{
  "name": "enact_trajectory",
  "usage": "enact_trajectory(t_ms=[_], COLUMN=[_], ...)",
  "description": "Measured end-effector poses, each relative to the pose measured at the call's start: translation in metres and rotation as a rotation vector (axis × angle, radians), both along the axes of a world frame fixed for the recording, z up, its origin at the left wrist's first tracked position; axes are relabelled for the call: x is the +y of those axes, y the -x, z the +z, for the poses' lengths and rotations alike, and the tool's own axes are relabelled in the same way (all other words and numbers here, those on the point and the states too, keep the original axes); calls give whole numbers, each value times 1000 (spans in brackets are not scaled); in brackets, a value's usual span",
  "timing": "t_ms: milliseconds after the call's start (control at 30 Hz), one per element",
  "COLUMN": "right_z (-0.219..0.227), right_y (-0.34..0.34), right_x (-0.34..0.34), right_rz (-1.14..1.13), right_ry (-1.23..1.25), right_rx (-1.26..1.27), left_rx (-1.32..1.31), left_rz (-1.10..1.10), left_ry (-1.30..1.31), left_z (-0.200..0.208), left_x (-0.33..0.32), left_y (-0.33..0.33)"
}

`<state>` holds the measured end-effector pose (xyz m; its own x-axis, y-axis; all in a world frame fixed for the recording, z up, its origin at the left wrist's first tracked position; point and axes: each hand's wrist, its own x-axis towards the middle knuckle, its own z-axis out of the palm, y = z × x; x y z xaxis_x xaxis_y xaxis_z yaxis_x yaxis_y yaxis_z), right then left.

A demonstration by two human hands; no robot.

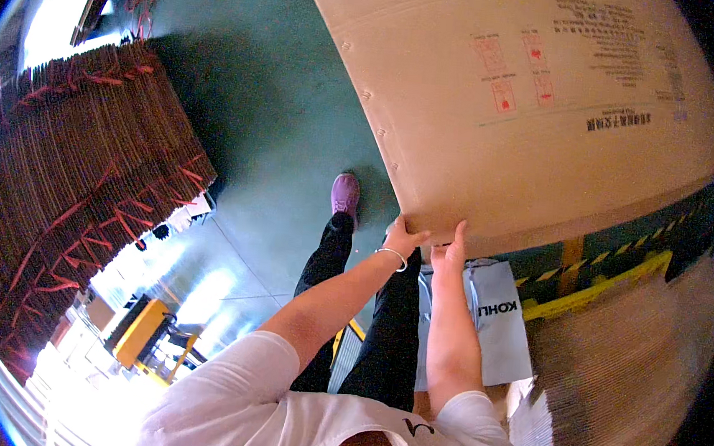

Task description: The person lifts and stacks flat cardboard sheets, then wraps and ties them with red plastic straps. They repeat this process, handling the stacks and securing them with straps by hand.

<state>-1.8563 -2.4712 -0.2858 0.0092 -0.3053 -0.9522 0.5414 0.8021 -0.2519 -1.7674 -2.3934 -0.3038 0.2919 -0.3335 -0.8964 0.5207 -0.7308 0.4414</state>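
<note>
A large flat brown cardboard sheet (496, 158), with red symbols and dark print, fills the upper right. My left hand (404, 238) grips its near left corner, thumb on top and the other fingers below the edge. Just to the right, my right hand (449, 251) holds the near edge, its thumb over the top and the fingers mostly hidden underneath. Both forearms are stretched forward, with a white bracelet (394, 258) on the left wrist. A pale grey printed bag (496, 318) is beside my right forearm.
On the left stands a tall stack of cardboard sheets (84, 168) with red straps. Yellow-and-black striped tape and a yellow bar (595, 288) run along the right, near another cardboard stack (612, 386). A yellow machine (143, 332) stands at lower left. Green floor (272, 132) shows between.
</note>
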Motion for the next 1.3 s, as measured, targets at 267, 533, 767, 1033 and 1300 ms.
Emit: enact_trajectory(t_ms=[267, 533, 767, 1033, 1300], right_z=[26, 5, 12, 69, 104], right_y=[-16, 4, -6, -33, -54], right_x=[4, 14, 11, -1, -2], right_rz=[41, 17, -134, -75, -88], right_ry=[94, 126, 119, 127, 120], right_rx=[5, -76, -124, -12, -46], left_rx=[-10, 49, -15, 131, 280], left_rz=[49, 49, -70, 340, 481], left_ry=[-78, -40, 61, 315, 348], left_z=[24, 43, 46, 43, 64], left_x=[-12, -15, -8, -9, -19], left_y=[2, -7, -15, -19, -31])
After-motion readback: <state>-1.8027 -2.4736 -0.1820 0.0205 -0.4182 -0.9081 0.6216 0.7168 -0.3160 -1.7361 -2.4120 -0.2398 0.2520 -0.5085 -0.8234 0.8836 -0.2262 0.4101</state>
